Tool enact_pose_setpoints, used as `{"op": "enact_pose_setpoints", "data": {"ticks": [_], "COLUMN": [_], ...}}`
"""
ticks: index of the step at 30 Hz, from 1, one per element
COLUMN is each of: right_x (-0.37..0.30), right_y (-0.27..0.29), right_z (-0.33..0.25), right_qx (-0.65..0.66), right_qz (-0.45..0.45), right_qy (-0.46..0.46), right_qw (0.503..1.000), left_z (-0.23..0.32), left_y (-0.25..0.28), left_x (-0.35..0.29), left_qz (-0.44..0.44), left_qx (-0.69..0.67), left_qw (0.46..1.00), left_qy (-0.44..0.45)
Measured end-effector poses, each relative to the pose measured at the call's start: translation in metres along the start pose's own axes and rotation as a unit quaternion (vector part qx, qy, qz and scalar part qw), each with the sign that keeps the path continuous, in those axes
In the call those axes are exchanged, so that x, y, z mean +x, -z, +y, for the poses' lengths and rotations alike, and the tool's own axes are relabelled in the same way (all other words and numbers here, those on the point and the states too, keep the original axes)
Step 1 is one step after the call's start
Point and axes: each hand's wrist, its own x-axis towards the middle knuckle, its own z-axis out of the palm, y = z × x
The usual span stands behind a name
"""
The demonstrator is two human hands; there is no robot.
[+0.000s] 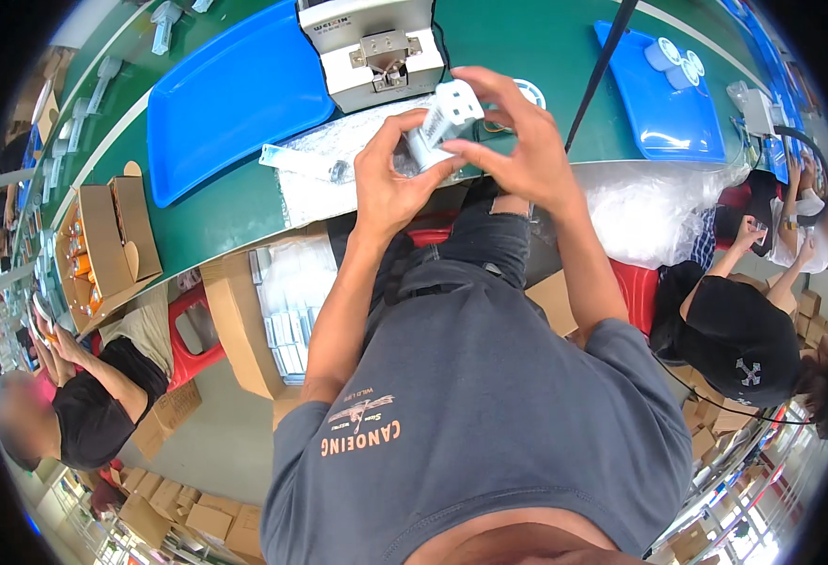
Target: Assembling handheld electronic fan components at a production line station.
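A factory packing line is shown by the long green counter point(546, 47), blue trays point(230, 94), stacked cardboard boxes point(197, 518) and seated co-workers point(743, 339).

A small white plastic plug-shaped part point(444, 121) sits between the left hand point(390, 184) and right hand point(517, 141), above the long green workbench point(546, 56). Behind it stands a white box-shaped machine point(376, 47). A large blue plastic tray point(230, 94) lies to its left, a smaller blue plastic tray point(663, 104) to its right.

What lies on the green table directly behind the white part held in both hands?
Behind the white part, held by left hand and right hand, stands a white machine on the green table. A clear plastic sheet lies below; the hands cover its middle.
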Motion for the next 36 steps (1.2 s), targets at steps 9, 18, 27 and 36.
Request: {"op": "enact_pose_setpoints", "data": {"ticks": [9,18,27,36], "right_x": [-0.033,-0.036,-0.03,-0.058], "right_y": [-0.031,-0.043,-0.009,-0.011], "right_z": [0.003,0.021,0.021,0.012], "right_qx": [-0.244,-0.116,-0.249,-0.212], "right_qz": [0.007,0.084,-0.027,0.011], "right_qy": [0.093,0.021,0.125,0.081], "right_qw": [0.965,0.989,0.96,0.974], "left_z": [-0.004,0.006,0.009,0.047], "left_y": [-0.011,-0.02,0.007,-0.012], "left_x": [-0.001,-0.002,0.009,-0.004], "left_qz": [0.065,0.067,-0.022,0.064], "left_qx": [-0.021,0.07,0.085,0.262], "left_qw": [0.997,0.995,0.996,0.962], "left_qy": [0.03,-0.013,0.015,0.05]}}
